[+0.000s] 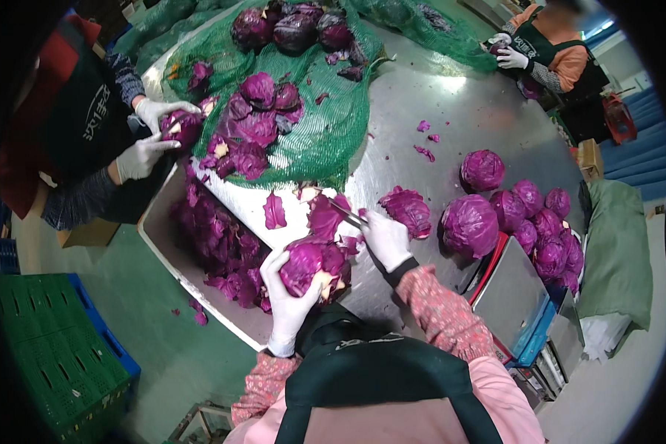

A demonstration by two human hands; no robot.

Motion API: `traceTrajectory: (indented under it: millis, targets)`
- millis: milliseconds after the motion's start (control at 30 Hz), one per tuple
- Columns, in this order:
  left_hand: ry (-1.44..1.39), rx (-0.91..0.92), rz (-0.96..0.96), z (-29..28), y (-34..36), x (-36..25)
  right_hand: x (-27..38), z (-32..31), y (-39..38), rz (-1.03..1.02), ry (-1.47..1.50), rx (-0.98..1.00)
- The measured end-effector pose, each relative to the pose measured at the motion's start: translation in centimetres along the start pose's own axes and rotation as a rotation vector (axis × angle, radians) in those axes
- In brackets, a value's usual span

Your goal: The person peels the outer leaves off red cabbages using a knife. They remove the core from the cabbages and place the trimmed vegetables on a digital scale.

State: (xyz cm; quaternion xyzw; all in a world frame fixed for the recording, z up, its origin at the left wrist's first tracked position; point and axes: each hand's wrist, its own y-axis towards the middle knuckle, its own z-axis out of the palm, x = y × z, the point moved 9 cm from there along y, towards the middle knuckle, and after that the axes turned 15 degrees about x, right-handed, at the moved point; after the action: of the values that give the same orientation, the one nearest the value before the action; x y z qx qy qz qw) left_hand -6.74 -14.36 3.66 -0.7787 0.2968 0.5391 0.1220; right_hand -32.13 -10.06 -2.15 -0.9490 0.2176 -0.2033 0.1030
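My left hand (288, 303), in a white glove, grips a red cabbage (311, 266) with a pale cut stem facing my right side. Just right of and above it, my gloved right hand (385, 240) is closed on the handle of a knife (348, 211), its blade pointing up-left over a loose purple leaf (324, 218). More torn leaves (274, 209) lie beside these on the steel table (399, 111). A leafy cabbage piece (404, 211) sits just beyond my right hand. A white bin (166, 251) of purple leaves stands left of my left hand.
Whole cabbages (470, 226) are piled at the right beside stacked boards (507, 296). A green mesh sack (333, 133) bears cabbages and trimmings. A co-worker (81, 133) at left holds a cabbage; another (551, 52) works at far right. Green crates (59, 340) stand at lower left.
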Motion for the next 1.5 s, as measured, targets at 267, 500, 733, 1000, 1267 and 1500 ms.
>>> traceTrajectory:
  millis: [267, 500, 733, 1000, 1267, 1500]
  targets:
    - [-0.001, -0.125, -0.399, -0.7, -1.5, 1.0, 5.3, -0.1, -8.9, -0.25, 0.395, 0.135]
    - [0.337, -0.004, -0.074, 0.3, -0.2, -3.0, 9.3, -2.4, -11.0, -0.219, -0.071, -0.081]
    - [0.355, 0.074, 0.025, 3.4, 0.7, -4.4, 3.3, 0.0, -7.2, -0.209, -0.126, -0.118]
    - [0.143, 0.078, -0.012, 1.7, -0.9, -2.0, 2.1, 0.3, -1.0, 0.175, 0.323, 0.073]
    - [0.092, -0.163, -0.217, 0.7, -3.6, 1.6, 1.2, -2.5, -2.4, 0.157, 0.418, 0.078]
    - [0.376, -0.012, -0.127, 2.7, -0.2, -2.9, 6.6, -3.2, -9.6, -0.245, 0.196, 0.083]
